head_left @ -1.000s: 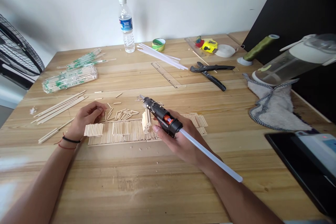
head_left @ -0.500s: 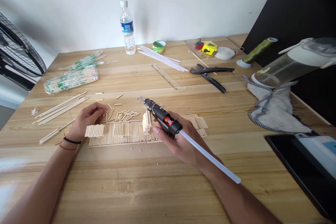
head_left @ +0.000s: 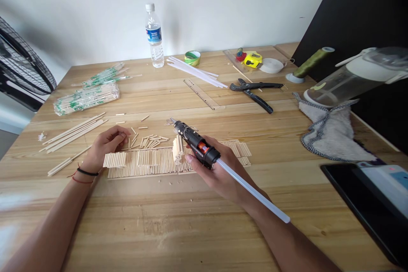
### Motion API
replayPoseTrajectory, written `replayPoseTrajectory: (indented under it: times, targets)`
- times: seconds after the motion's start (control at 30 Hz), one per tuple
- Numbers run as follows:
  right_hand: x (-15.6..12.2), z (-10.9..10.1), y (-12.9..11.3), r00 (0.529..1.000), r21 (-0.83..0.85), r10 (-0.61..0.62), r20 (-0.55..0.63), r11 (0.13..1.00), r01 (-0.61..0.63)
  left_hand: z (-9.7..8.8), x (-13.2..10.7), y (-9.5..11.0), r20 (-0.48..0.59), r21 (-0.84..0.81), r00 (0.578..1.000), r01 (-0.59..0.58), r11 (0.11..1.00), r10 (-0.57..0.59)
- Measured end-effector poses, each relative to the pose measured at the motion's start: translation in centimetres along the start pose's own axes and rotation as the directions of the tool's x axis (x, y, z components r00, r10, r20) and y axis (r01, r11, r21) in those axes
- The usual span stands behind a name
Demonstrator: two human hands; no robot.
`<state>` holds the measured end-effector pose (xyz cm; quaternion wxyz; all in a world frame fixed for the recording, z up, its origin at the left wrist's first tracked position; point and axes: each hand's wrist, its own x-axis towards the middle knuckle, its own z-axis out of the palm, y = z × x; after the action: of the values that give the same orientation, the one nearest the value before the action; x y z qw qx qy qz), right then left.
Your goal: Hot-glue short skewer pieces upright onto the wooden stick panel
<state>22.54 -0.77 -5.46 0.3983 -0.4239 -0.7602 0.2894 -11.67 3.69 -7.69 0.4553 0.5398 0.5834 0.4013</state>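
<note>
The right hand is closed around a black glue gun, nozzle aimed away over the stick panel lying flat on the worktop. The left hand, fingers curled, rests on the panel's left end beside short cut sticks.

One glue gun, one bottle, one ruler, one pliers
</note>
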Motion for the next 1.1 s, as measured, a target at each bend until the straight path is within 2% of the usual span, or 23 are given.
replayPoseTrajectory:
  times: [0.17, 0.4, 0.67, 0.9, 1.1]
  targets:
    - [0.1, -0.1, -0.2, 1.0, 0.005, -0.002, 0.004, 1.0, 0.002, -0.2, 0.1, -0.2, 0.008, 0.015, 1.0, 0.012, 1.0, -0.012]
    - [0.2, -0.3, -1.0, 0.996, 0.019, 0.075, 0.053, 0.997, -0.076, -0.2, 0.3, -0.1, -0.008, 0.048, 1.0, 0.008, 0.999, -0.008]
    - [0.3, -0.1, -0.8, 0.997, 0.013, 0.062, 0.044, 0.998, -0.062, -0.4, 0.1, -0.3, 0.026, 0.068, 1.0, 0.001, 0.998, -0.003]
    - [0.3, 0.1, -0.5, 0.999, 0.025, 0.046, 0.024, 0.999, -0.047, -0.3, 0.3, -1.0, -0.056, 0.05, 0.998, -0.002, 0.999, 0.005]
    - [0.3, 0.2, -0.5, 0.999, 0.032, 0.03, 0.02, 0.999, -0.03, -0.3, 0.3, -1.2, -0.054, 0.065, 0.999, 0.01, 0.998, -0.006]
